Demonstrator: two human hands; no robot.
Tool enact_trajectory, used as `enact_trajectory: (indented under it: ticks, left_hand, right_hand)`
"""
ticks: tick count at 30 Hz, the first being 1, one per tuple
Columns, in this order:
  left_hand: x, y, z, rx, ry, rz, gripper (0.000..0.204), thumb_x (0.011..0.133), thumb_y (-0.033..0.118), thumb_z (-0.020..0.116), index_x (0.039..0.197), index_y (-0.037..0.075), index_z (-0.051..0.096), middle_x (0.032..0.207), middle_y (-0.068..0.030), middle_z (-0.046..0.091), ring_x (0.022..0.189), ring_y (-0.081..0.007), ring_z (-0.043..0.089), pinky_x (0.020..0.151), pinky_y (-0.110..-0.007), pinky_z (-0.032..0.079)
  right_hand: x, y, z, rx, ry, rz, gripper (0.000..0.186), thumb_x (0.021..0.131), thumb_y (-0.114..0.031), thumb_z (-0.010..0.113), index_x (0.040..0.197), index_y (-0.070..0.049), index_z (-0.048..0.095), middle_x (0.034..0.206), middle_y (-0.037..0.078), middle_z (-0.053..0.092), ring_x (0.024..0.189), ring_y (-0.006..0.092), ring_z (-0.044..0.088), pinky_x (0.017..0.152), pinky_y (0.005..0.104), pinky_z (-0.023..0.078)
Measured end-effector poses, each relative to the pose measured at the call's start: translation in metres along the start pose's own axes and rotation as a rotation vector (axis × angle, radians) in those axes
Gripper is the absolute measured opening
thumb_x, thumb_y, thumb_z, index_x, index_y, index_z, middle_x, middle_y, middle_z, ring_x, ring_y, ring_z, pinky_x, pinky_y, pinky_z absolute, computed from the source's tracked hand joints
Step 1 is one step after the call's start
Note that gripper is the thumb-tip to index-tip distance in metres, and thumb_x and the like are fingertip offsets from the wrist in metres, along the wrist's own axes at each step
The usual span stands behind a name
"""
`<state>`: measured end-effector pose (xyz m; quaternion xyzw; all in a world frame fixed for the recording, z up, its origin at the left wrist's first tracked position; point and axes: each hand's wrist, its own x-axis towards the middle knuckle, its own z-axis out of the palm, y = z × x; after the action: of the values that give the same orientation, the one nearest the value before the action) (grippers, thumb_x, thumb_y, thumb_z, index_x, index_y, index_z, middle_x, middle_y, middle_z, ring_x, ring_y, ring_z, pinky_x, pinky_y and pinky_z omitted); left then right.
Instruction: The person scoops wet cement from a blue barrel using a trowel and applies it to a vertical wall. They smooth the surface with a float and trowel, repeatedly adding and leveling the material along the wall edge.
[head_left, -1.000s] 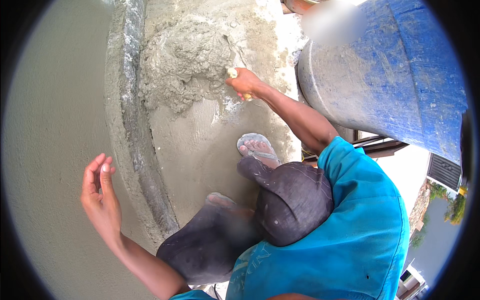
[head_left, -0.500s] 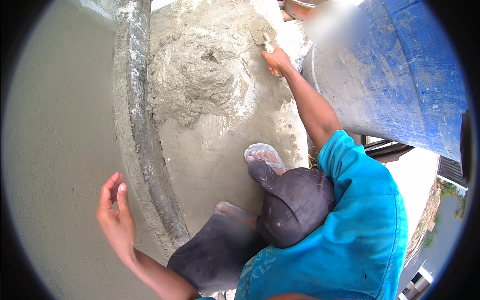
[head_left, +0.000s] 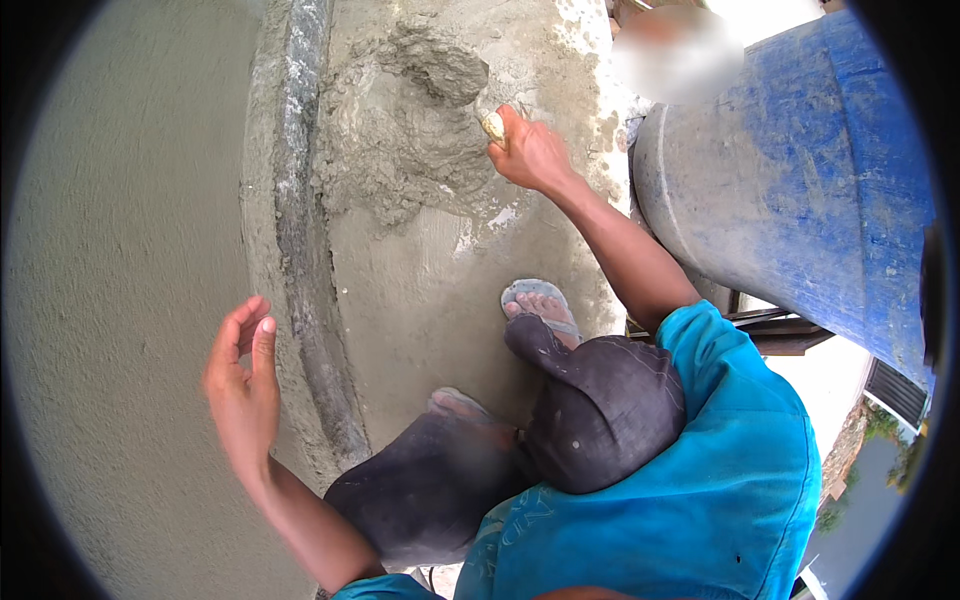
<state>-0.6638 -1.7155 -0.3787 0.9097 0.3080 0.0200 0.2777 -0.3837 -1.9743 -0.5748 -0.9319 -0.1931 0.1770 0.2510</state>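
Observation:
My right hand [head_left: 530, 150] is wrapped round the pale handle of a trowel [head_left: 493, 126]. The trowel's blade is hard to make out at the right side of a heap of wet grey mortar [head_left: 400, 165]. A hollow shows in the top of the heap, with a raised lump behind it. Off to the left, my left hand [head_left: 243, 385] hangs empty, its fingers apart and slightly curved, over a smooth grey mortar surface [head_left: 130, 260].
A long mortar-crusted raised edge [head_left: 300, 220] runs between the smooth surface and the floor with the heap. On the right lies a large blue drum [head_left: 790, 160], smeared grey. My sandalled foot [head_left: 540, 305] rests on the grey floor below the heap.
My right hand has drawn the trowel from the far right edge leftward and nearer, to the heap. The heap's middle is now hollowed. My left hand remains open, slightly higher in view.

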Motion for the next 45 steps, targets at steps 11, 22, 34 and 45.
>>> enact_trajectory:
  ticks: [11, 22, 34, 45]
  left_hand:
    - [-0.018, -0.013, -0.019, 0.096, 0.002, 0.011, 0.027, 0.100, 0.022, 0.063, 0.120, 0.005, 0.068, 0.109, -0.0122, 0.073, 0.101, -0.0226, 0.070, 0.085, -0.038, 0.057]
    - [-0.024, -0.005, -0.016, 0.003, -0.029, 0.000, 0.026, 0.097, 0.017, 0.066, 0.120, 0.005, 0.067, 0.110, -0.0134, 0.071, 0.098, -0.0220, 0.070, 0.084, -0.036, 0.056]
    - [-0.024, 0.006, -0.025, 0.273, -0.081, 0.181, 0.029, 0.095, 0.017, 0.067, 0.119, 0.002, 0.066, 0.113, -0.0189, 0.070, 0.104, -0.0348, 0.068, 0.089, -0.045, 0.053]
    - [-0.082, 0.033, -0.037, 0.322, -0.266, 0.105, 0.036, 0.094, 0.023, 0.068, 0.125, 0.003, 0.065, 0.119, -0.0167, 0.069, 0.112, -0.0354, 0.065, 0.095, -0.045, 0.051]
  right_hand:
    - [-0.163, 0.101, -0.012, 0.711, -0.601, 0.686, 0.029, 0.080, -0.010, 0.060, 0.108, -0.004, 0.061, 0.060, 0.001, 0.050, 0.039, 0.0101, 0.045, 0.035, 0.0299, 0.040]
    - [-0.026, -0.026, 0.010, 0.594, -0.343, 0.192, 0.018, 0.084, -0.017, 0.063, 0.090, -0.003, 0.054, 0.069, 0.012, 0.059, 0.055, 0.0198, 0.060, 0.051, 0.0381, 0.050]
    - [0.094, 0.073, -0.034, 0.357, -0.150, 0.413, 0.030, 0.083, -0.021, 0.065, 0.103, 0.002, 0.064, 0.087, 0.028, 0.069, 0.084, 0.0406, 0.070, 0.076, 0.0488, 0.055]
    - [0.074, 0.098, -0.066, 0.260, -0.061, 0.378, 0.032, 0.084, -0.023, 0.063, 0.108, -0.002, 0.063, 0.072, 0.014, 0.064, 0.058, 0.0259, 0.063, 0.053, 0.0429, 0.051]
